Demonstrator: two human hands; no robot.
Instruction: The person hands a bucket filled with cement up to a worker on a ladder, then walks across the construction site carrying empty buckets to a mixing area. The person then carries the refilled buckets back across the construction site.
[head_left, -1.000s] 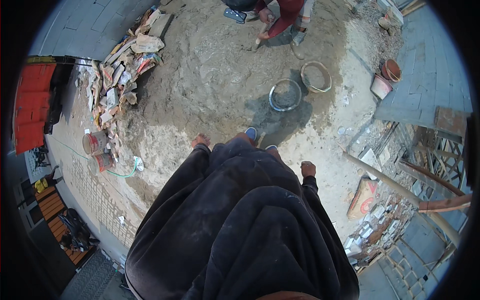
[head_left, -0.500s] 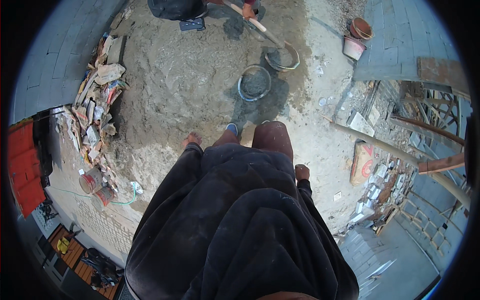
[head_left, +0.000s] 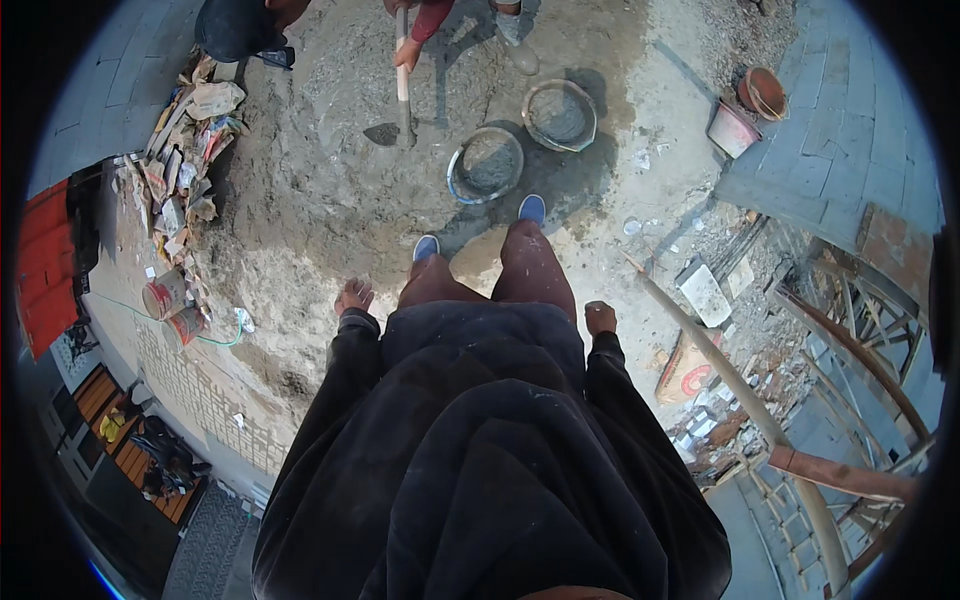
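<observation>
My left hand (head_left: 354, 295) hangs beside my left thigh with its fingers apart and nothing in them. Curled into a loose fist, my right hand (head_left: 600, 317) is by my right thigh; no object shows in it. Just ahead of my blue shoes stands a dark round bucket (head_left: 457, 184) filled with grey wet mortar. A second bucket (head_left: 572, 147), also filled, is behind it to the right. At the far side a person's hand (head_left: 408, 54) in a red sleeve grips a hoe (head_left: 402, 85), its blade at the wet mortar (head_left: 320, 150).
Another person's dark cap (head_left: 235, 30) shows at far left. Torn bags and rubble (head_left: 190, 160) line the left wall. Two buckets (head_left: 735, 130) stand far right. A long pole (head_left: 715, 360), a cement bag (head_left: 688, 368) and broken blocks (head_left: 703, 292) lie at right.
My legs and both hands have come further into view, and my left hand has swung out leftward. The co-worker's hoe has gone from the right bucket to the mortar at left.
</observation>
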